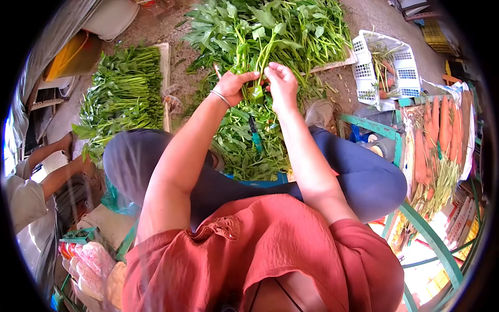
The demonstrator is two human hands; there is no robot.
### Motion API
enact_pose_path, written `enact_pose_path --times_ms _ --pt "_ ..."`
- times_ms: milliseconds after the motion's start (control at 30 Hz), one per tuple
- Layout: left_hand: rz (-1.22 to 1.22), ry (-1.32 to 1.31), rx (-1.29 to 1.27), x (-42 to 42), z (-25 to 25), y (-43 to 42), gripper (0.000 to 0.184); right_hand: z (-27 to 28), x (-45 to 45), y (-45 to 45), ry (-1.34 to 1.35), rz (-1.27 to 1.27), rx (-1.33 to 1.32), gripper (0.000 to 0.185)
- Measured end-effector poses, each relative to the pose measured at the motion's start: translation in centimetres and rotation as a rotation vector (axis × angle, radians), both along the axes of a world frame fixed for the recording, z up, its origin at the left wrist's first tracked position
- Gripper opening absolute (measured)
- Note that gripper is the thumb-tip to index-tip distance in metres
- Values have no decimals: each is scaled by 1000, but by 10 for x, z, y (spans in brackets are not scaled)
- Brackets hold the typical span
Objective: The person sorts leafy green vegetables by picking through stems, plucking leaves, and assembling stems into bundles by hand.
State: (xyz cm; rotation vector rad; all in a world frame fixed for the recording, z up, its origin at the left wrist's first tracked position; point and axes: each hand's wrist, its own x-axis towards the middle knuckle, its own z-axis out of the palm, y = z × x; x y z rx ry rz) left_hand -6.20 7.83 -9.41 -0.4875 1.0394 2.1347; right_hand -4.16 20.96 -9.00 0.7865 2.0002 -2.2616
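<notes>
1. Only the head cam here, so it's all from up top. My landmark is the big pile of greens.
2. Left hand, bangle on the wrist, is wrapped around some leafy stalks, thumb across them. They're at the near edge of the big pile, leaves up against it.
3. Right hand is narrow, fingers curled in, tips right at those same stalks. Can't tell if it's actually gripping them.
4. On the near side of the big pile, below the hands, there's a heap of loose greens with a black-and-teal tool lying on top.
5. Left of the big pile: another batch of greens, stems pretty neatly lined up. Further left and nearer, part of another person.
6. Right of the big pile: a white plastic crate with scraps inside. Beyond that, nearer the wearer, some carrots.
</notes>
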Motion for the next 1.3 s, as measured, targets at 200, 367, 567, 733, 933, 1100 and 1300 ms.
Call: enact_pose_path --times_ms 200,367,567,733,933,1100,1300 --pt "14 -79 -40 -1 2 2 20 -1 -36 19 -354 55 -667 20" --pt "19 -73 -16 -2 -7 0 18 -20 -38 23 -356 49 -740 14" --pt "46 -80 -84 -2 -3 4 14 -4 9 15 -24 -80 -685 8" --pt "-1 -121 33 -8 -4 6 32 1 15 17 18 -59 -581 16" --pt "-13 -148 90 -14 -9 3 46 1 22 20 138 237 -51 46" --pt "-5 -158 -28 -17 -3 4 35 3 31 21 298 383 518 42" --pt "-49 -19 -241 -14 6 12 35 10 31 17 363 358 483 21"
